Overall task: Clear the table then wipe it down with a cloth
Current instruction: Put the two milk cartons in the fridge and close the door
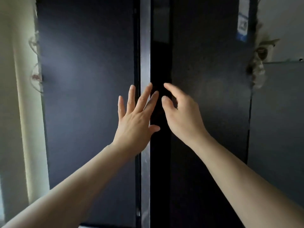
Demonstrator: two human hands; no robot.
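A tall dark two-door fridge fills the view, with its left door (88, 96) and right door (210, 104) meeting at a central seam. My left hand (136, 119) is spread flat with fingers apart, lying against the inner edge of the left door. My right hand (182, 112) is open with curled fingers at the dark gap along the right door's edge, and it holds nothing. No table and no cloth are in view.
A pale wall (18, 96) stands to the left of the fridge. A blue and white label (243, 27) is stuck near the right door's top. A tufted hanging object (258, 63) sits at the fridge's right edge, with a grey panel (278, 112) beside it.
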